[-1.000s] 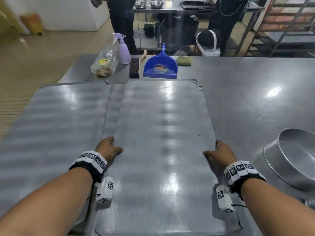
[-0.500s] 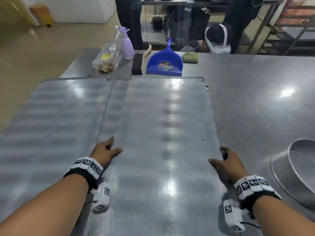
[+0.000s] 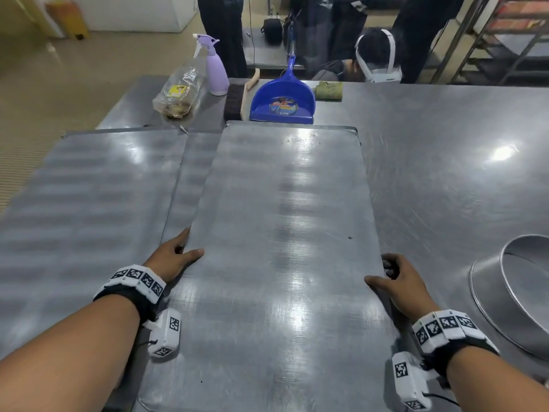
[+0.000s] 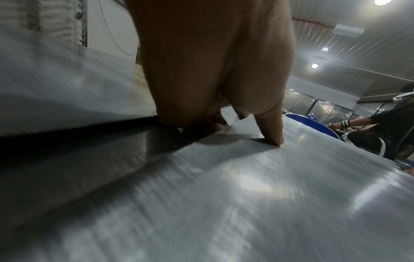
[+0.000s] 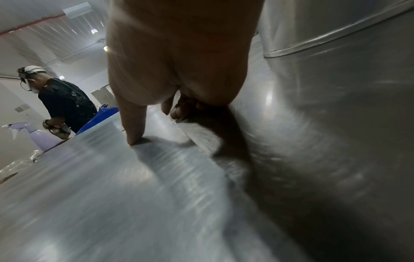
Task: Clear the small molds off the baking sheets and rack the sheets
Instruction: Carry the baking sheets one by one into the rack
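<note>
Both hands gripped a bare baking sheet [image 3: 285,233]: left hand [image 3: 170,257] and right hand [image 3: 399,281] clasping opposite edges, thumbs on top. Racking step; next, probably lifting it level.

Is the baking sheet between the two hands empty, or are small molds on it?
Empty. The baking sheet shows only bare metal with a few dark specks; the left hand and right hand grip its side edges.

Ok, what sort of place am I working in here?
Most likely a commercial bakery kitchen: a steel worktable, large baking sheets and a metal tray rack at the back.
</note>
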